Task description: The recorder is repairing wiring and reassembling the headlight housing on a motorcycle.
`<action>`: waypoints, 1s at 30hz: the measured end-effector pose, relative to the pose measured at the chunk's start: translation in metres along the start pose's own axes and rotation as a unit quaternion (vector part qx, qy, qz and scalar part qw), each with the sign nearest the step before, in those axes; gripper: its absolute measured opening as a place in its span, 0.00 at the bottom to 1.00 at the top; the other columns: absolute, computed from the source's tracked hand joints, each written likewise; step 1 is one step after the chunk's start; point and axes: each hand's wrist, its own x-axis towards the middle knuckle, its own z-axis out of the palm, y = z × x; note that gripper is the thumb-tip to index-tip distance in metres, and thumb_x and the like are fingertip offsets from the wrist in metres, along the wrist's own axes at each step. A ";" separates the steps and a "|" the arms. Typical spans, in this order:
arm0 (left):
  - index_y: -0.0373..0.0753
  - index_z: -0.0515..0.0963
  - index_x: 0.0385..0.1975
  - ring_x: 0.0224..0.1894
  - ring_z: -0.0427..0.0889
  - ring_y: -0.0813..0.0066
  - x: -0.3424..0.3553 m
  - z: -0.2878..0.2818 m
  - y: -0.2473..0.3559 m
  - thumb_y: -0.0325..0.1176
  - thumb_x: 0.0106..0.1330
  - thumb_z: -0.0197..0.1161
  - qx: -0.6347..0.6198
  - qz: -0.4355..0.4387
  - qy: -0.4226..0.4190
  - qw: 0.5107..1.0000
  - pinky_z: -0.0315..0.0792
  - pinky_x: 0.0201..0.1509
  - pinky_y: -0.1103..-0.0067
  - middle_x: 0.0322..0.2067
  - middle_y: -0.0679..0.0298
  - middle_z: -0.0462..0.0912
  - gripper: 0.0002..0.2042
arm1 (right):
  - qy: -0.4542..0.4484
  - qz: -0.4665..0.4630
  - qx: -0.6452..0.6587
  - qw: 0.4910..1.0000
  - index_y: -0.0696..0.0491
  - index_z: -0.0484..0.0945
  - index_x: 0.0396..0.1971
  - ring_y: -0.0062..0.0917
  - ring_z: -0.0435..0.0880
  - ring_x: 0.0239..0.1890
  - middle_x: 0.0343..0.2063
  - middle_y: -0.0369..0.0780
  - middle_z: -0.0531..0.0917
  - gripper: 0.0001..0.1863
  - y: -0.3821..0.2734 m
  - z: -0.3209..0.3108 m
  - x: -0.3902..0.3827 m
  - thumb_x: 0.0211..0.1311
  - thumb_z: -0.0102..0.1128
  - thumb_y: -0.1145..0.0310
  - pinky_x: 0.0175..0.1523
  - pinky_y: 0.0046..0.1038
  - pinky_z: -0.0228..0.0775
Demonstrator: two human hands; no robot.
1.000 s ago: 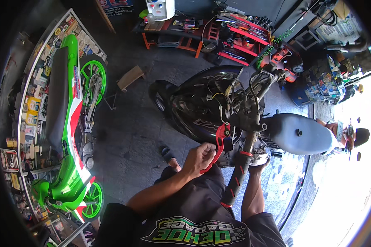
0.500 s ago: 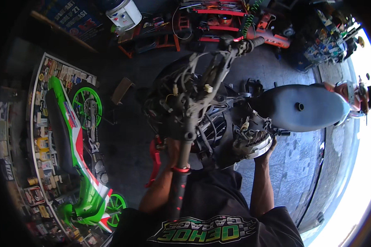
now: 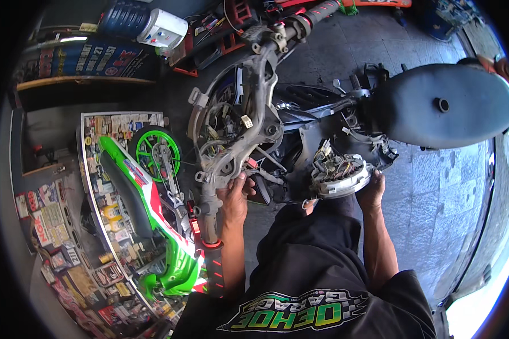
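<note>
A motorcycle stands before me with its front stripped, its bare handlebar (image 3: pixel 266 107) and loose wiring exposed. My right hand (image 3: pixel 371 191) is closed on the right edge of a speedometer unit (image 3: pixel 342 176), whose back shows wires and a pale rim. Black plastic bodywork (image 3: pixel 305 147) lies beside the unit. Just under the handlebar, my left hand (image 3: pixel 237 195) has its thumb up and its fingers curled; what they grip is hidden. A white connector (image 3: pixel 246 121) hangs among the wires. The left rubber grip (image 3: pixel 215 271) passes over my left forearm.
The long dark seat (image 3: pixel 441 104) extends to the right. At left, a green, white and red motorcycle (image 3: pixel 172 248) stands by a glass display case (image 3: pixel 83 147) full of small parts. A water dispenser (image 3: pixel 163 28) and red tool racks (image 3: pixel 226 42) are at the back.
My view has shifted, bringing the handlebar lower left and the display case nearer. My left hand, formerly mostly behind the handlebar, now shows beside it. My right hand keeps the speedometer unit.
</note>
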 end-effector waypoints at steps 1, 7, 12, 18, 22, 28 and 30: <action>0.37 0.77 0.43 0.29 0.82 0.77 -0.001 0.002 0.002 0.30 0.70 0.62 0.006 0.020 -0.006 1.000 0.74 0.22 0.84 0.29 0.67 0.81 0.06 | 0.010 -0.007 0.005 1.000 0.55 0.74 0.57 0.33 0.75 0.60 0.56 0.41 0.79 0.35 0.004 0.000 0.000 0.64 0.52 0.39 0.69 0.39 0.60; 0.36 0.76 0.47 0.32 0.84 0.76 0.011 -0.013 -0.007 0.27 0.69 0.58 -0.013 0.045 -0.078 0.996 0.76 0.23 0.83 0.35 0.63 0.84 0.09 | 0.074 -0.072 0.033 0.994 0.55 0.75 0.56 0.34 0.78 0.56 0.52 0.42 0.81 0.31 0.022 0.001 0.002 0.69 0.46 0.43 0.66 0.38 0.65; 0.39 0.76 0.48 0.33 0.85 0.71 0.022 -0.031 -0.007 0.28 0.66 0.58 -0.086 -0.002 -0.142 0.986 0.77 0.22 0.81 0.40 0.61 0.86 0.12 | 0.096 -0.068 0.086 0.989 0.58 0.74 0.57 0.36 0.80 0.56 0.53 0.45 0.82 0.32 0.028 0.031 0.000 0.72 0.42 0.44 0.66 0.39 0.66; 0.41 0.76 0.45 0.31 0.81 0.71 0.018 -0.025 0.002 0.36 0.66 0.56 -0.086 -0.041 -0.148 0.984 0.73 0.23 0.80 0.38 0.63 0.84 0.11 | 0.111 -0.061 0.107 0.986 0.58 0.75 0.55 0.35 0.80 0.55 0.52 0.45 0.83 0.25 0.060 -0.010 0.017 0.73 0.47 0.52 0.65 0.39 0.68; 0.44 0.74 0.41 0.33 0.82 0.71 0.021 -0.034 0.003 0.38 0.69 0.59 -0.097 -0.047 -0.178 0.978 0.75 0.27 0.78 0.37 0.66 0.81 0.07 | 0.138 -0.072 0.102 0.982 0.57 0.76 0.51 0.33 0.83 0.50 0.48 0.44 0.84 0.22 0.065 -0.016 0.023 0.74 0.48 0.54 0.61 0.39 0.71; 0.44 0.74 0.39 0.32 0.81 0.72 0.023 -0.037 -0.001 0.41 0.71 0.60 -0.082 -0.047 -0.179 0.979 0.75 0.27 0.78 0.34 0.67 0.81 0.08 | 0.432 -0.125 -0.196 0.872 0.61 0.73 0.55 0.30 0.79 0.49 0.45 0.42 0.82 0.24 0.041 -0.015 0.004 0.68 0.57 0.57 0.58 0.32 0.69; 0.43 0.74 0.36 0.32 0.81 0.73 0.019 -0.033 0.001 0.40 0.71 0.60 -0.088 -0.046 -0.188 0.977 0.76 0.28 0.77 0.32 0.67 0.80 0.08 | 0.477 -0.323 -0.287 0.766 0.61 0.72 0.57 0.29 0.77 0.49 0.46 0.44 0.81 0.24 0.038 -0.003 -0.002 0.66 0.59 0.64 0.56 0.31 0.70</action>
